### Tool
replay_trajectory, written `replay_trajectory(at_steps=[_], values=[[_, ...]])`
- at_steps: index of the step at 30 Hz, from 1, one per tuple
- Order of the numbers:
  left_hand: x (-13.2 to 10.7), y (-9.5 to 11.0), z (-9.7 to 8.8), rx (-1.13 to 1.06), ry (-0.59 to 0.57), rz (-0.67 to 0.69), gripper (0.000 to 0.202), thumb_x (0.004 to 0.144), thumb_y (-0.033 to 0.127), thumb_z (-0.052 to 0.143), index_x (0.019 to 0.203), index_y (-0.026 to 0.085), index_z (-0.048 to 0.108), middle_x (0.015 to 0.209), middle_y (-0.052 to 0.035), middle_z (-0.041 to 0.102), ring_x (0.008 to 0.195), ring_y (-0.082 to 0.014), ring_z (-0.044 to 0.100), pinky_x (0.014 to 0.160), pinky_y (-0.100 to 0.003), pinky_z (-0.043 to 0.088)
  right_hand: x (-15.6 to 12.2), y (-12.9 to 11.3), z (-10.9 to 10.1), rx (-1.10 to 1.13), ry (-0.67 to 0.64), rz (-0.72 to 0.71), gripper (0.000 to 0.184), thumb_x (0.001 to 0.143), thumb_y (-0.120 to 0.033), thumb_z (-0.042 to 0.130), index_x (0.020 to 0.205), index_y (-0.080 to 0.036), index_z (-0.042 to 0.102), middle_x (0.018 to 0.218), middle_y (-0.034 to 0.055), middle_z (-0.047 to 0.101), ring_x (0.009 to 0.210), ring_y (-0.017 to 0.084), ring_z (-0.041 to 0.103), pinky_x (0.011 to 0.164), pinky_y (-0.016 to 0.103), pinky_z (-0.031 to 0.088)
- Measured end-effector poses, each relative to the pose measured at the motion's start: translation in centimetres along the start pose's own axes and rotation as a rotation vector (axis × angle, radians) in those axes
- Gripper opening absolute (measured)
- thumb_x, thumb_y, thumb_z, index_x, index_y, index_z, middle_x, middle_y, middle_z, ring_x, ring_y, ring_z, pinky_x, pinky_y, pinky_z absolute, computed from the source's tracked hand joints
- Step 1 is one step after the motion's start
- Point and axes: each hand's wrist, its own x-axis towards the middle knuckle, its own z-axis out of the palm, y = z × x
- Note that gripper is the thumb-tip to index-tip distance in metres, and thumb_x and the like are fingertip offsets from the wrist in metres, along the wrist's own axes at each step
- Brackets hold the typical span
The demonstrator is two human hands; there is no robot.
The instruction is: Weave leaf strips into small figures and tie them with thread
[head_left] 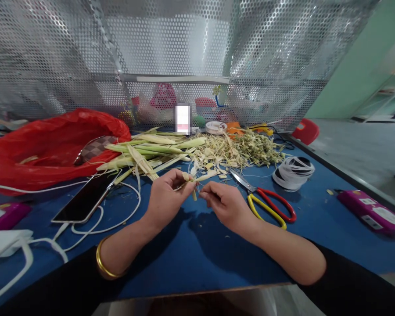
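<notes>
Head view, looking down on the blue counter (191,259). Shows the left hand (166,198) pinched shut on a small folded leaf strip (188,177), held just above the counter's middle, and the right hand (225,202) meeting it, fingertips drawn together on the strip's loose lower end. Judged early to midway: one short piece in work, a bundle of long uncut leaves (151,151) lying behind it toward the far edge, a heap of fine trimmings (248,148) beside the bundle. Scissors (266,202) resting unheld between the right hand and the right edge, white tape roll (293,172) beyond. Open room along the near edge around the forearms. Left side crowded by phone (82,199), white cable (118,221) and red bag (42,147). Far edge closed by a perforated metal screen (85,66).
</notes>
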Motion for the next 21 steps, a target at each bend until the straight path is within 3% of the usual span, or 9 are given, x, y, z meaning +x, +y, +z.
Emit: replay_trajectory(at_steps=[4, 10, 16, 19, 21], values=[[-0.1, -0.1, 0.1, 0.129, -0.018, 0.043, 0.014, 0.069, 0.027, 0.067, 0.071, 0.016, 0.060, 0.069, -0.0006, 0.066, 0.064, -0.0141, 0.062, 0.060, -0.023, 0.049, -0.4, -0.7, -0.3, -0.144, 0.030, -0.153, 0.017, 0.089, -0.018, 0.044, 0.076, -0.020, 0.055, 0.071, 0.0013, 0.059, 0.062, 0.012, 0.050, 0.059, 0.022, 0.036], [-0.5, 0.1, 0.0, 0.183, -0.239, 0.095, 0.007, 0.071, 0.022, 0.064, 0.071, 0.016, 0.063, 0.065, 0.0003, 0.065, 0.062, -0.0126, 0.060, 0.059, -0.021, 0.048, -0.1, -0.9, -1.5, -0.091, 0.010, -0.238, 0.019, 0.089, -0.019, 0.044, 0.072, -0.019, 0.052, 0.066, 0.0008, 0.055, 0.060, 0.012, 0.047, 0.057, 0.022, 0.035], [-0.7, 0.5, -0.1, -0.017, -0.466, -0.016, 0.014, 0.069, 0.027, 0.070, 0.069, 0.016, 0.062, 0.065, -0.0024, 0.068, 0.058, -0.0142, 0.063, 0.055, -0.024, 0.050, 0.8, -0.5, -3.2, -0.096, -0.043, -0.164, 0.015, 0.086, -0.018, 0.049, 0.072, -0.018, 0.056, 0.066, -0.0006, 0.057, 0.060, 0.011, 0.049, 0.058, 0.021, 0.035], [-0.8, 0.6, -0.2, -0.136, -0.541, -0.096, 0.017, 0.071, 0.030, 0.071, 0.074, 0.015, 0.063, 0.068, -0.0053, 0.071, 0.063, -0.0169, 0.067, 0.059, -0.027, 0.053, 1.6, 0.0, -3.3, 0.101, -0.140, -0.051, 0.015, 0.082, -0.022, 0.055, 0.069, -0.017, 0.058, 0.058, -0.0031, 0.053, 0.055, 0.009, 0.047, 0.055, 0.021, 0.035], [-0.7, 0.6, -0.2, -0.190, -0.513, -0.098, 0.017, 0.072, 0.030, 0.071, 0.076, 0.016, 0.064, 0.070, -0.0053, 0.071, 0.066, -0.0173, 0.068, 0.064, -0.028, 0.053, 1.9, 0.4, -2.9, 0.266, -0.192, 0.040, 0.015, 0.081, -0.025, 0.056, 0.068, -0.017, 0.058, 0.056, -0.0035, 0.052, 0.052, 0.009, 0.045, 0.053, 0.021, 0.035]])
